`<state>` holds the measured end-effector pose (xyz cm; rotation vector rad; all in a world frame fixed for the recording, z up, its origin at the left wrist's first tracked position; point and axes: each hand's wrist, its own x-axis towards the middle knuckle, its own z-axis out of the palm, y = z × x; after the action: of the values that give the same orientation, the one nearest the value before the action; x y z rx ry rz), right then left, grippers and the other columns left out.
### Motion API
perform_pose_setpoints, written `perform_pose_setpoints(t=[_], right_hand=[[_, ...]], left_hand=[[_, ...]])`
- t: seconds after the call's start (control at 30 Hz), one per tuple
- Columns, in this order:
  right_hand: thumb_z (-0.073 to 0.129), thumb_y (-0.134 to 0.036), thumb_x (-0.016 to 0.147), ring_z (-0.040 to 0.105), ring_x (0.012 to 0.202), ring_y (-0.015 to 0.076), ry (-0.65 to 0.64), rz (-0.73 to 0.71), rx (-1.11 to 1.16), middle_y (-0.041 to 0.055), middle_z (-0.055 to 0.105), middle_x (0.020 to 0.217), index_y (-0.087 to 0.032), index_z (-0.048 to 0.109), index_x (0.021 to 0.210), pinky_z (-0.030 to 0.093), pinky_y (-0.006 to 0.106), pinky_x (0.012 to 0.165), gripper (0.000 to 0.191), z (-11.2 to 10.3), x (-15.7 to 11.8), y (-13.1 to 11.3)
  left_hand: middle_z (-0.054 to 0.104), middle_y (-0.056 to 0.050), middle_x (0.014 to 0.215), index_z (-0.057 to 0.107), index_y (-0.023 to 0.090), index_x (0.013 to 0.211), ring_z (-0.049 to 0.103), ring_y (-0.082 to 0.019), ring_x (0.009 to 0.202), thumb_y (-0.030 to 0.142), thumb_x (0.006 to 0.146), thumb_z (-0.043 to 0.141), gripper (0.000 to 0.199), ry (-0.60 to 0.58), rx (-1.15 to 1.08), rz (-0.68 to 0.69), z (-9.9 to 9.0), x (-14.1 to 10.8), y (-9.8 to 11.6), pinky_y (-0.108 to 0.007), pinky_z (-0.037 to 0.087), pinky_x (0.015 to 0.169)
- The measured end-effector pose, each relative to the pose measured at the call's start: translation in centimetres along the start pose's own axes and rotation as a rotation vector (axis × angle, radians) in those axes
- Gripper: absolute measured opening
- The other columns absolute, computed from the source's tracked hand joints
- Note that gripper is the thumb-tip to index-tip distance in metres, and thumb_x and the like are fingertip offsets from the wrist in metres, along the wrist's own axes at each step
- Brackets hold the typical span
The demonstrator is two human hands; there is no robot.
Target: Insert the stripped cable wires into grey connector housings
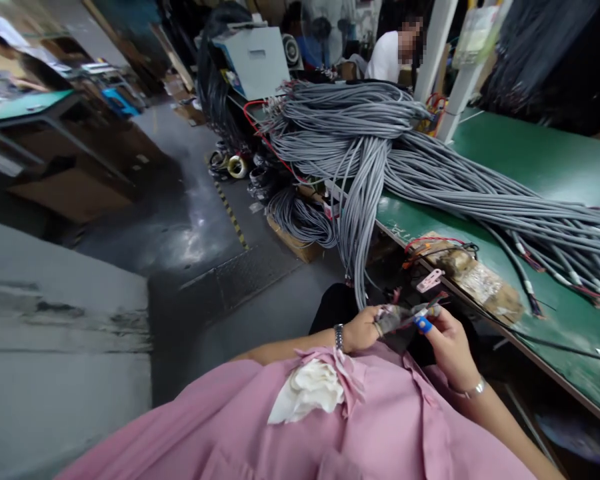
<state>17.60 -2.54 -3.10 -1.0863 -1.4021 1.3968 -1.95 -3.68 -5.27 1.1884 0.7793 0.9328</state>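
Note:
My left hand [367, 328], with dark coverings on some fingers, is closed round the end of a grey cable [364, 253] that comes down from the bundle. Close to it on the right, my right hand [447, 343] pinches thin wires [414, 316] at the cable's end; blue tape wraps one finger. The two hands are almost touching, just above my lap and beside the table's front edge. A large bundle of grey cables [350, 120] lies across the green table [505, 150], with some strands hanging over its edge. Details between my fingertips are too small to tell.
On the table near my right hand lie a taped brown block [480, 283] and a pink clip-like piece [430, 281]. Cable coils [300, 217] rest in a box below. A person in white [384, 57] sits beyond the bundle. A grey panel [60, 333] stands at the left.

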Motion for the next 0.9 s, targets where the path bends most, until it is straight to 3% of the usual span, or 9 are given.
perform_pose_setpoints(t=[0.13, 0.23, 0.37, 0.47, 0.63, 0.8, 0.9], right_hand=[[0.069, -0.03, 0.079, 0.055, 0.069, 0.0138, -0.044, 0.002, 0.045, 0.0012, 0.065, 0.08, -0.022, 0.065, 0.089, 0.047, 0.025, 0.066, 0.014, 0.3, 0.1, 0.7], [0.068, -0.031, 0.08, 0.055, 0.07, 0.0137, -0.053, 0.011, 0.092, 0.0007, 0.064, 0.08, -0.022, 0.065, 0.089, 0.046, 0.026, 0.067, 0.013, 0.7, 0.3, 0.9], [0.068, -0.029, 0.08, 0.054, 0.068, 0.0127, 0.022, -0.007, 0.152, 0.0016, 0.063, 0.087, -0.023, 0.065, 0.092, 0.045, 0.026, 0.065, 0.014, 0.5, 0.1, 0.8], [0.062, -0.029, 0.084, 0.053, 0.059, 0.0107, 0.028, 0.048, 0.318, 0.005, 0.064, 0.103, -0.024, 0.062, 0.097, 0.045, 0.027, 0.058, 0.014, -0.4, -0.4, 0.7], [0.059, -0.03, 0.084, 0.048, 0.049, 0.0091, 0.039, 0.125, 0.509, 0.0024, 0.064, 0.086, -0.024, 0.058, 0.094, 0.044, 0.026, 0.052, 0.011, -2.3, -0.6, 1.1], [0.06, -0.031, 0.085, 0.039, 0.047, 0.0085, 0.059, 0.053, 0.416, -0.001, 0.057, 0.071, -0.024, 0.058, 0.089, 0.044, 0.027, 0.055, 0.009, -2.7, -0.3, 1.5], [0.063, -0.033, 0.084, 0.046, 0.054, 0.0106, -0.004, 0.048, 0.289, 0.0034, 0.064, 0.083, -0.023, 0.059, 0.092, 0.045, 0.028, 0.057, 0.014, -1.5, -0.2, 1.7]], left_hand=[[0.068, -0.014, 0.102, 0.065, 0.013, 0.111, 0.063, -0.019, 0.084, 0.054, 0.085, 0.053, 0.05, 0.251, -0.016, 0.002, -0.6, 0.0, 0.6, -0.024, 0.043, 0.06], [0.069, -0.015, 0.1, 0.067, 0.012, 0.108, 0.063, -0.018, 0.079, 0.052, 0.085, 0.055, 0.047, 0.257, 0.01, -0.009, -0.5, 0.3, 1.1, -0.022, 0.038, 0.056], [0.069, -0.014, 0.094, 0.067, 0.011, 0.101, 0.065, -0.017, 0.077, 0.048, 0.084, 0.058, 0.042, 0.328, -0.135, -0.004, -0.7, 0.1, 1.0, -0.022, 0.039, 0.056], [0.068, -0.01, 0.086, 0.065, 0.011, 0.097, 0.063, -0.013, 0.063, 0.048, 0.081, 0.061, 0.041, 0.404, -0.224, -0.014, -2.1, -1.2, 0.6, -0.02, 0.034, 0.048], [0.064, -0.005, 0.075, 0.064, 0.011, 0.09, 0.054, -0.007, 0.047, 0.047, 0.08, 0.06, 0.037, 0.57, -0.103, -0.018, -5.2, -4.6, 0.2, -0.019, 0.021, 0.04], [0.063, -0.004, 0.069, 0.063, 0.011, 0.084, 0.048, -0.005, 0.041, 0.045, 0.08, 0.061, 0.034, 0.701, -0.073, 0.0, -6.7, -5.9, 1.0, -0.019, 0.018, 0.038], [0.062, -0.004, 0.067, 0.064, 0.01, 0.082, 0.045, -0.005, 0.039, 0.045, 0.077, 0.065, 0.035, 0.635, -0.163, -0.027, -6.0, -4.6, 2.3, -0.02, 0.017, 0.037]])
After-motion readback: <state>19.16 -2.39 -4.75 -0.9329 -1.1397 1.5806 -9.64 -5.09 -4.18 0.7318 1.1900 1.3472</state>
